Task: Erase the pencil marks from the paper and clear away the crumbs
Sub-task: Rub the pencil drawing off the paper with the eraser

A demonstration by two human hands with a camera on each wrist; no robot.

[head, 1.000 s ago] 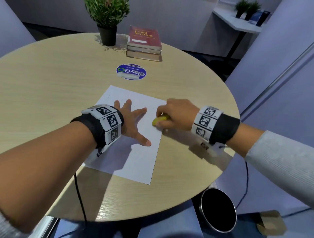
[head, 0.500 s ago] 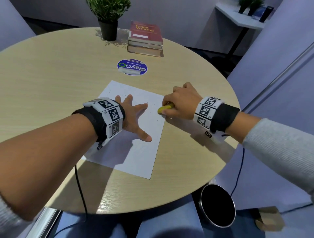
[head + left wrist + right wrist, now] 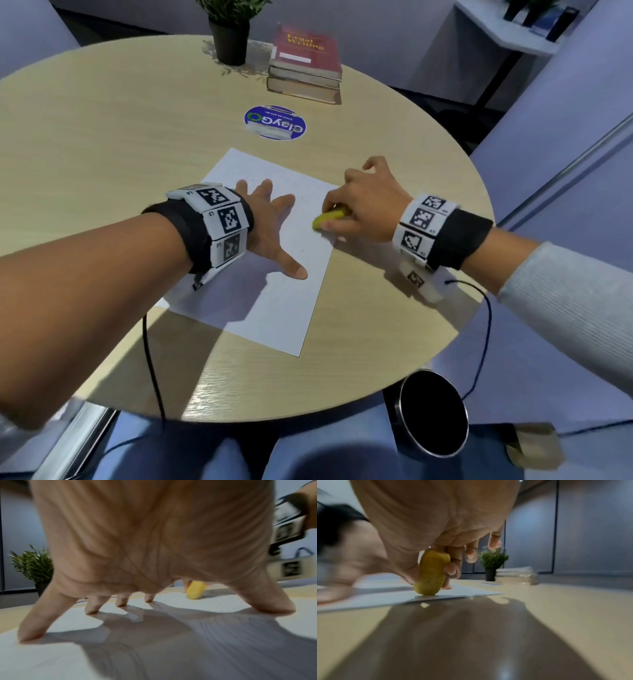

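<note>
A white sheet of paper (image 3: 267,308) lies on the round wooden table (image 3: 102,137). My left hand (image 3: 270,226) presses flat on the paper with fingers spread, fingertips (image 3: 91,608) down. My right hand (image 3: 363,209) pinches a yellow eraser (image 3: 327,219) between thumb and fingers, its end touching the paper near the right edge. The eraser (image 3: 431,573) stands tilted on the sheet in the right wrist view; it also shows in the left wrist view as the yellow eraser (image 3: 195,590). Small dark crumbs (image 3: 253,180) speckle the paper's far part.
A potted plant (image 3: 231,31) and a stack of books (image 3: 306,65) stand at the table's far side. A round blue sticker (image 3: 275,122) lies beyond the paper. A black round bin (image 3: 433,413) sits below the table's near right edge. Cables hang from both wrists.
My right hand has carried the eraser back and forth along the paper's right edge: away from me, then back nearer. The left hand has stayed pressed on the sheet.
</note>
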